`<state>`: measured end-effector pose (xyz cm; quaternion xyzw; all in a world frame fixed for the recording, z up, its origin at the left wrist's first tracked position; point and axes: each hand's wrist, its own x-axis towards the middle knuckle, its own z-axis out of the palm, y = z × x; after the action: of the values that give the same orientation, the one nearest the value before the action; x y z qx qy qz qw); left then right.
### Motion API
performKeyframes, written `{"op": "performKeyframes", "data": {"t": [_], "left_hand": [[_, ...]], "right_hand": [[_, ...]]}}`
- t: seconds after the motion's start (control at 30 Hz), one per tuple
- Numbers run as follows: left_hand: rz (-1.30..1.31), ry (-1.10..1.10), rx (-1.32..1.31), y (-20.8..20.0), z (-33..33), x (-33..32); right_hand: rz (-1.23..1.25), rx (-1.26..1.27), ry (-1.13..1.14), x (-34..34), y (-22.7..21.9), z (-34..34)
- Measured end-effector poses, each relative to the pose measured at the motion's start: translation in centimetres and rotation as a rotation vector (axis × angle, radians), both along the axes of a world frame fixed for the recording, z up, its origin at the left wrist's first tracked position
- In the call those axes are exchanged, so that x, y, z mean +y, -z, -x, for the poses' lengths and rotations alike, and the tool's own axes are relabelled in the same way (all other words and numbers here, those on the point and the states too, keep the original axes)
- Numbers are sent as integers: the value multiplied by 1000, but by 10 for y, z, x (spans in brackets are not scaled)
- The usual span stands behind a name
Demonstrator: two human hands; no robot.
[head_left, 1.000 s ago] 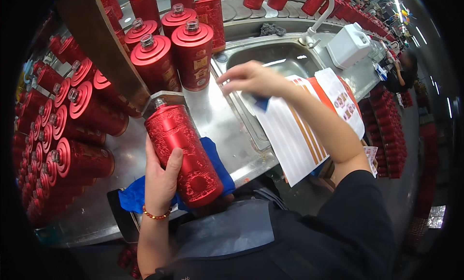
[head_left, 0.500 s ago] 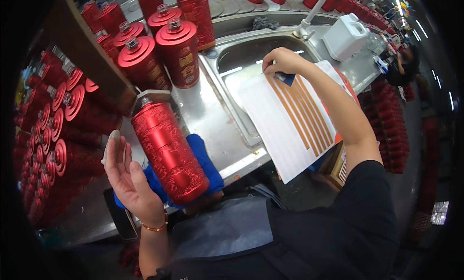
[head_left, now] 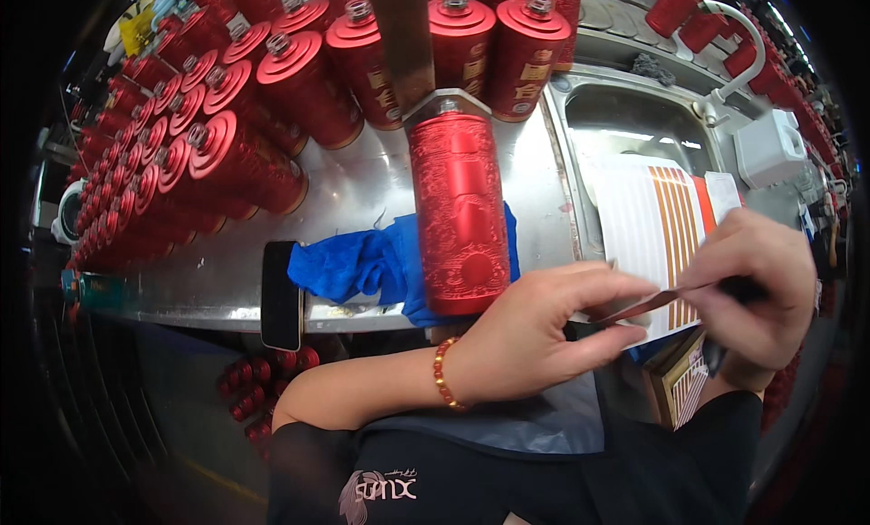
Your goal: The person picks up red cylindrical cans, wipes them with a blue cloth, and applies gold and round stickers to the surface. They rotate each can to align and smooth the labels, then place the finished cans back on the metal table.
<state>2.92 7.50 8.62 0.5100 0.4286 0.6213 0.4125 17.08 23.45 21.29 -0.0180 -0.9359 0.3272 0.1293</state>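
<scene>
My right hand pinches one end of a thin reddish-brown strip stretched toward my left. A dark thing by its fingers is too blurred to name. My left hand is open, thumb and fingers apart around the strip's other end, not visibly pinching it. Beneath my hands is a white backing sheet with several gold-brown adhesive strips. Left of them, a red embossed bottle lies with its base toward me on a crumpled blue cloth, its neck at a metal-edged rest.
Several red bottles stand at the left and back around an upright post. A sink with a white faucet and white jug are at the right. A black phone lies at the counter's front edge.
My right hand has come off the sheet toward me with a strip. My left hand has crossed from beside the bottle to the strip. The view has swung leftward.
</scene>
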Motion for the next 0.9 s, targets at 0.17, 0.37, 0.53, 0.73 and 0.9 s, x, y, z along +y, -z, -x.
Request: {"op": "performKeyframes", "data": {"t": [0.17,0.37,0.53,0.73,0.9], "left_hand": [[238,18,-142,-2,29,-51],[340,-283,77,13,41,-90],[294,-222,330,5,41,-83],[212,-174,422,-1,37,-76],[341,-324,404,13,49,-90]], "right_hand": [[407,96,387,21,22,-39],[769,-125,581,45,104,-79],[197,-183,629,26,128,-65],[528,-156,-115,-40,114,25],[590,-225,-155,-32,145,44]]}}
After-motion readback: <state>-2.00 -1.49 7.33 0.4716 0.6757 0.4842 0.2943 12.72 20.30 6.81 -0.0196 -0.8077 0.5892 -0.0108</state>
